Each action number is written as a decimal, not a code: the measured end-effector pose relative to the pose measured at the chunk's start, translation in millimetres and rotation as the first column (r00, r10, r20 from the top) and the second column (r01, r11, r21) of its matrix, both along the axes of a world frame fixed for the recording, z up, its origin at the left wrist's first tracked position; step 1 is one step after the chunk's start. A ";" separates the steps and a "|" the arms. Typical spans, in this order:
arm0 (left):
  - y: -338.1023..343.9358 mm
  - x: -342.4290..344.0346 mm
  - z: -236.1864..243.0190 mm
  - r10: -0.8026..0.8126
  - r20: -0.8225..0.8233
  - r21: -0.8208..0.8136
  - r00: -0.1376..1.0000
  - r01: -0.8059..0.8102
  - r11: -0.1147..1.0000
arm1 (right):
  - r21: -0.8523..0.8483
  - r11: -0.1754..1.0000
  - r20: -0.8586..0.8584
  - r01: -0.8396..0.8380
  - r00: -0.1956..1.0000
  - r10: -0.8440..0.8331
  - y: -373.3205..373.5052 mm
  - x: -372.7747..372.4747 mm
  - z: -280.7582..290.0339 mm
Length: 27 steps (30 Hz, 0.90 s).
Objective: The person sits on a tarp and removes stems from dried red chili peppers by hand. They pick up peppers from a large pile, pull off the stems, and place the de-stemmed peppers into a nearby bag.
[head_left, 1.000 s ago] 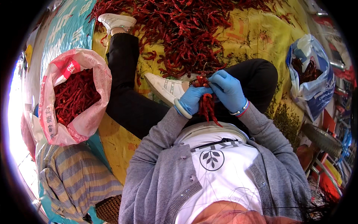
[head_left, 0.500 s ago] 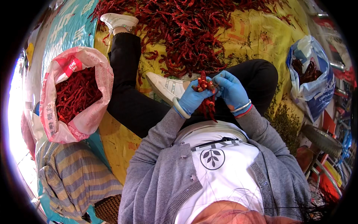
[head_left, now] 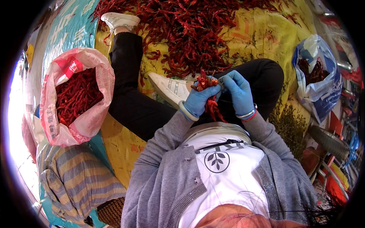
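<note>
Where two grey knitted sleeves (head_left: 161, 129) converge above the lap, the left hand (head_left: 201, 99), in a thin blue glove, grasps a bunch of slender, wrinkled red chillies (head_left: 213, 108), stem ends upward and tips hanging below the fist. The right hand (head_left: 239, 94), similarly gloved, is just beside the stem ends with its thumb and fingertips drawn together; whether anything lies between them cannot be told. Beyond the hands, a large heap of red chillies (head_left: 194, 41) spreads over a yellow printed plastic sheet (head_left: 262, 41). At left, an open pink-and-white woven sack (head_left: 47, 95) contains more red chillies; at right, an open blue-and-white plastic bag (head_left: 325, 100) contains darker reddish-brown pieces (head_left: 315, 72). Near the right knee lies a brownish-green pile of fine, stalk-like debris (head_left: 287, 127).
</note>
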<state>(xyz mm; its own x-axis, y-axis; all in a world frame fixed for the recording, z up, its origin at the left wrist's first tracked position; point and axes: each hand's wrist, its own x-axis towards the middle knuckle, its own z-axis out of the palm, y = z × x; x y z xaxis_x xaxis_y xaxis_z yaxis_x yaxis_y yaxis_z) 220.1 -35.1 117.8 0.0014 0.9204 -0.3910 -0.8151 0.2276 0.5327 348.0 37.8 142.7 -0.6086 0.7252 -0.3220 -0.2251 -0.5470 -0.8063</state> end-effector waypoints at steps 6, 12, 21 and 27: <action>-0.1 -6.4 -6.5 -0.051 0.031 0.019 0.998 0.051 0.999 | -0.326 0.944 -0.147 0.040 0.985 -0.092 -2.0 -2.7 -6.9; 4.4 -6.4 -10.9 -0.065 -0.090 0.036 0.994 0.069 0.997 | -0.407 0.899 0.048 0.165 0.986 -0.159 3.5 -2.9 -7.4; 3.0 15.6 -45.2 0.113 -0.296 -0.003 0.948 -0.119 0.993 | 0.545 0.838 0.390 0.013 0.881 -0.267 -5.2 -1.0 -20.0; 12.0 18.3 -14.2 0.060 -0.386 0.159 0.920 0.003 0.987 | -0.045 0.981 0.104 0.189 0.977 -0.184 17.7 8.6 -39.0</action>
<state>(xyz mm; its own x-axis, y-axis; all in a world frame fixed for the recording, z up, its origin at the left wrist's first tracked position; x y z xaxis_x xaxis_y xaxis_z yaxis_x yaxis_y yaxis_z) 238.5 -23.1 103.6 -0.1489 0.9665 -0.2090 -0.5415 0.0972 0.8351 356.6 55.5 103.7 -0.4275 0.8028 -0.4156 -0.2482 -0.5463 -0.8000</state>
